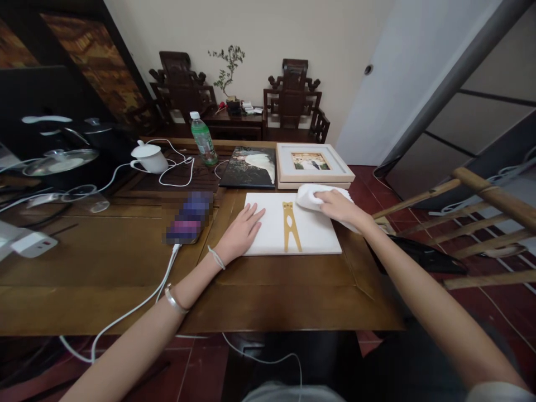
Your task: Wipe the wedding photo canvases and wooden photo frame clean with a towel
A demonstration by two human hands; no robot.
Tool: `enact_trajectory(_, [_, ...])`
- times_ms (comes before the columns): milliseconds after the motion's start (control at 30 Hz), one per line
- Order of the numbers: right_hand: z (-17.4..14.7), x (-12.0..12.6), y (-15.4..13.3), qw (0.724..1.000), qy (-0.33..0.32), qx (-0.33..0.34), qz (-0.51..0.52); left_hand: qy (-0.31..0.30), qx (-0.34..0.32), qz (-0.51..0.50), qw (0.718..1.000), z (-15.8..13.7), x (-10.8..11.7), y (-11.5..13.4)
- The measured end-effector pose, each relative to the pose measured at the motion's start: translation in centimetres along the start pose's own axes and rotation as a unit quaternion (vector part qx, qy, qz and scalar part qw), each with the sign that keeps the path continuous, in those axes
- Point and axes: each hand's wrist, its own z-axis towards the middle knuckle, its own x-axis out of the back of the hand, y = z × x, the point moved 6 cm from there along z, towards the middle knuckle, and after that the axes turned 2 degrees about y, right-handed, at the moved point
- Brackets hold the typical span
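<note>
A flat white panel lies on the wooden table in front of me, with a tan, long-legged animal figure on its face. My left hand rests flat on the panel's left edge, fingers spread. Bunched in my right hand is a white cloth, pressed on the panel's upper right corner. Part of the cloth hangs below that hand. I cannot tell whether it is fabric or paper.
Behind the panel lie a white-framed picture and a dark picture. A green-labelled bottle, a lidded white cup and a cabled phone are to the left. A wooden chair stands right.
</note>
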Motion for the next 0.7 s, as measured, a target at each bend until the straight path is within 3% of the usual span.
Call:
enact_trajectory(233, [-10.5,-1.2,-4.2,0.994,-0.052,0.09,-0.018,-0.008,0.004,0.008,1.0,-0.1,-0.1,0.3])
enact_trajectory(333, [-12.6,-1.3,-4.7,0.991,-0.062,0.117,0.006,-0.011,0.007,-0.003,1.0,-0.2,-0.4,0.1])
enact_trajectory(467, [-10.7,-1.3,-3.2,0.992,-0.032,0.122,0.004,-0.008,0.006,-0.013,1.0,0.0,-0.6,-0.2])
enact_trajectory(700, [-1.9,-1.1,-0.5,0.994,0.008,0.111,0.015,-0.013,0.002,-0.014,1.0,0.5,-0.6,-0.5])
